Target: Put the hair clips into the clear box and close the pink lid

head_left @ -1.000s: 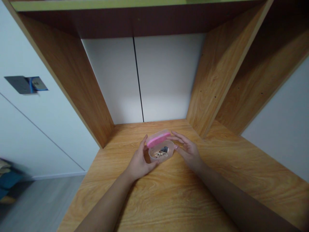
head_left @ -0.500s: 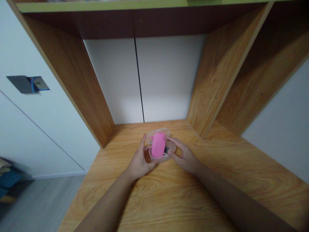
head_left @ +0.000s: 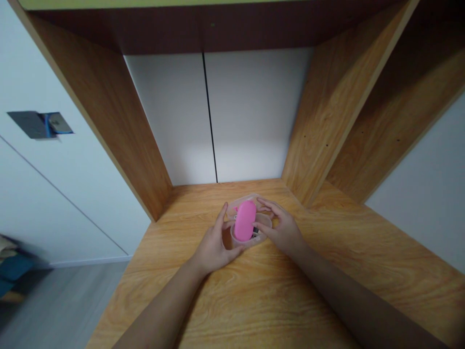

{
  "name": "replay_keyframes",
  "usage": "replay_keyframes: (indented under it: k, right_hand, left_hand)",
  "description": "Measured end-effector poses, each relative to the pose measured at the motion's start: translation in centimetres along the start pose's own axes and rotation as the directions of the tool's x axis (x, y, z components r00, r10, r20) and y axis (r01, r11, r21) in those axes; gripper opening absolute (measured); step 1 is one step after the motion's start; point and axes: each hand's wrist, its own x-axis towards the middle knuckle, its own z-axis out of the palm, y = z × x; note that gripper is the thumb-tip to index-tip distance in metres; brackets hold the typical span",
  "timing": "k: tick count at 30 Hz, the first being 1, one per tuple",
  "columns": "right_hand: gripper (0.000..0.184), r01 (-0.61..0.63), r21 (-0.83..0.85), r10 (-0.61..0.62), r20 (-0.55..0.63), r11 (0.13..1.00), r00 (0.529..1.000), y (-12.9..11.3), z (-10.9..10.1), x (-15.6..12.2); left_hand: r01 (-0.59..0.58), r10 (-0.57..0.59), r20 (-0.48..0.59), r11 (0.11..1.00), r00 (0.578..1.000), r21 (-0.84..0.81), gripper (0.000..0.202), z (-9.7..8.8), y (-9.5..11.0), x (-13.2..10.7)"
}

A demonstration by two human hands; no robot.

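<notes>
With left grip [head_left: 214, 247] cupped around translucent plastic box [head_left: 250, 242]; with right grip [head_left: 285, 232], nearer, at right edge of pink oval case [head_left: 245, 221], clasped or merely touching, cannot tell; tilted over box, long axis near-to-far; underneath, wooden counter [head_left: 232, 300].

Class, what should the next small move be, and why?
Perhaps the right hand should pinch the pink piece securely: it stands tilted at the clear container, the right thumb is at its edge, and the left hand curls around the container's left end.

A home-like room — wooden desk [head_left: 250, 310], shelf [head_left: 218, 29] overhead (and wired wall box [head_left: 58, 123]).
</notes>
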Motion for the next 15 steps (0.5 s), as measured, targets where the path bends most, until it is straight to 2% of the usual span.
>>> replay_keyframes:
  k: [3, 9, 15]
  right_hand:
    - [0.064, 0.021, -0.031, -0.021, 0.014, 0.999, 1.0, -0.5, -0.1, 0.2]
    - [0.059, 0.121, -0.083, -0.121, 0.014, 0.989, 0.993, -0.1, -0.2, 0.5]
    - [0.045, 0.145, -0.084, -0.143, 0.028, 0.986, 0.989, 0.0, -0.6, 0.6]
  left_hand:
    - [-0.059, 0.058, 0.078, 0.998, 0.995, 0.013, 0.122, -0.1, 0.2, -0.1]
    - [-0.13, 0.116, 0.11, 0.982, 0.987, 0.136, 0.119, 0.0, 1.1, -0.1]
    - [-0.119, 0.101, 0.113, 0.979, 0.988, 0.167, 0.118, 0.1, 1.3, -0.2]
